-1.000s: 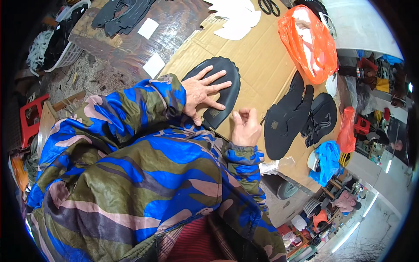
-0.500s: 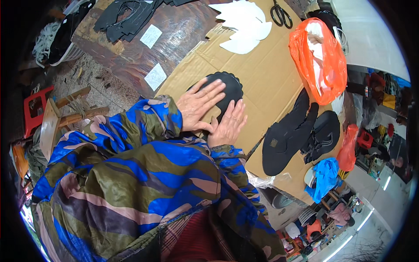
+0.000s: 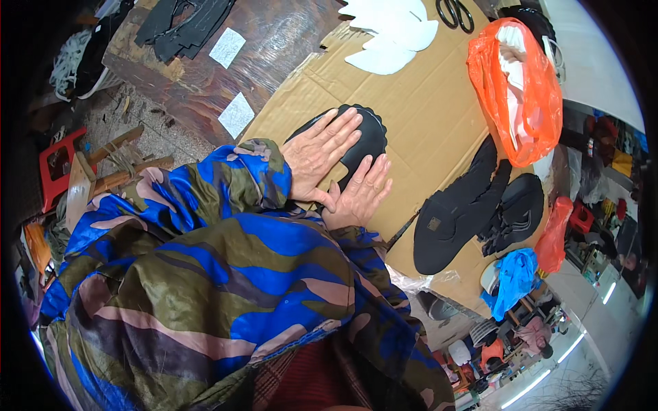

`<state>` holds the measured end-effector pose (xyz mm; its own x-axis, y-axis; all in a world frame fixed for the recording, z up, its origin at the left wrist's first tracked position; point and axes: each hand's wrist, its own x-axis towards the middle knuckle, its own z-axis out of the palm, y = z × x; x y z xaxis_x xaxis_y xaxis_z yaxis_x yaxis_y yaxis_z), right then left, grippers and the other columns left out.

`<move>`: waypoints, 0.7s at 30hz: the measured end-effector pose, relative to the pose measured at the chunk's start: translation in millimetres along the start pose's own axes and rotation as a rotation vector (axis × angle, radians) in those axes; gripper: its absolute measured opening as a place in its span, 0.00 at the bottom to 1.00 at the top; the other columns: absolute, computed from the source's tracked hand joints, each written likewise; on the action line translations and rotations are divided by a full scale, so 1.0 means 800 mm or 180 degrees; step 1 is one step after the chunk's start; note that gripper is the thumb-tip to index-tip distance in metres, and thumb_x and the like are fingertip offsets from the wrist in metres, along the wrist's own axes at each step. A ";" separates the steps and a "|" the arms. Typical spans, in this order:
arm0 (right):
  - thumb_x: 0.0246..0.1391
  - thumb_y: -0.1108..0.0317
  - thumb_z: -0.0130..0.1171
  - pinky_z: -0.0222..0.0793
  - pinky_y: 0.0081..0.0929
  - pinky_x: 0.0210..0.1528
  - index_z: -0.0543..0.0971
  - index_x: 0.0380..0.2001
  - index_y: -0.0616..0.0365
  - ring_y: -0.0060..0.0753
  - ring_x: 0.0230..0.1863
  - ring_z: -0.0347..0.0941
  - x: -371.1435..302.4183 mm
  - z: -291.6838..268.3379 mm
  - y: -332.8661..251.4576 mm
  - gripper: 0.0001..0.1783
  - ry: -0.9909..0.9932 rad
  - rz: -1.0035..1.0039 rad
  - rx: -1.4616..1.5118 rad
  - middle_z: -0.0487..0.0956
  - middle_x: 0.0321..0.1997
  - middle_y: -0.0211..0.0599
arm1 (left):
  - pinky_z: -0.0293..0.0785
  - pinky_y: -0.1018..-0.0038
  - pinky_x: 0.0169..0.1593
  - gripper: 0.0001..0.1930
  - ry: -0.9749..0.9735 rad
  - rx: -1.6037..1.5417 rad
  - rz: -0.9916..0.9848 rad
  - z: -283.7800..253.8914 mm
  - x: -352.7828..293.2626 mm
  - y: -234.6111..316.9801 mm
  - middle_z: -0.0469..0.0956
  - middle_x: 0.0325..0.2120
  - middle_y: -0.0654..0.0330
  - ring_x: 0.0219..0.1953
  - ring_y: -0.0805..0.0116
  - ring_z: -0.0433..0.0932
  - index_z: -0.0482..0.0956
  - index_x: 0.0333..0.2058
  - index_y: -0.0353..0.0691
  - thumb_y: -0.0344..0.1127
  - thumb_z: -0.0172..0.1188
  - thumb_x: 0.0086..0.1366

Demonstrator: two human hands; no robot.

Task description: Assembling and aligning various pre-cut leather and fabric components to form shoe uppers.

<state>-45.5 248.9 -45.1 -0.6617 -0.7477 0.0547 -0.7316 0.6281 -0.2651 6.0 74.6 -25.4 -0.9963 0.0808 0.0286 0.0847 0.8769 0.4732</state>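
A black shoe-part piece with a scalloped edge (image 3: 371,134) lies flat on the brown cardboard (image 3: 404,103). My left hand (image 3: 319,152) rests over its left part, palm down with the fingers stretched out. Lower on the same piece, my right hand (image 3: 359,193) also lies flat, fingers spread a little. The thumbs meet near the lower edge of the piece. Much of the piece is hidden beneath both hands. To the right, black shoe soles or insoles (image 3: 445,229) lie on the cardboard, beside a bundle of black pieces (image 3: 517,216).
White cut pieces (image 3: 394,41) and black-handled scissors (image 3: 455,14) lie at the far side. An orange plastic bag (image 3: 517,96) with white contents stands right. Black pieces (image 3: 181,27) and two pale squares (image 3: 236,115) lie on the wooden table. A blue bag (image 3: 514,277) sits lower right.
Both hands stay flat on the black piece, my left hand a little farther over it. The view has shifted slightly, moving the surroundings in the picture.
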 end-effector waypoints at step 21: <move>0.53 0.72 0.62 0.60 0.34 0.64 0.71 0.58 0.64 0.42 0.65 0.64 0.012 -0.039 0.057 0.29 -0.0005 0.0865 0.3181 0.68 0.64 0.50 | 0.25 0.36 0.67 0.45 -0.0059 -0.0117 0.0546 0.008 -0.056 0.003 0.39 0.71 0.47 0.72 0.40 0.30 0.73 0.58 0.71 0.78 0.59 0.38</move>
<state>-90.7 277.0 -26.7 -0.7835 -0.6082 -0.1275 -0.0873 0.3108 -0.9464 51.2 76.1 -31.6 -0.9669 0.2367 0.0956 0.2525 0.8315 0.4948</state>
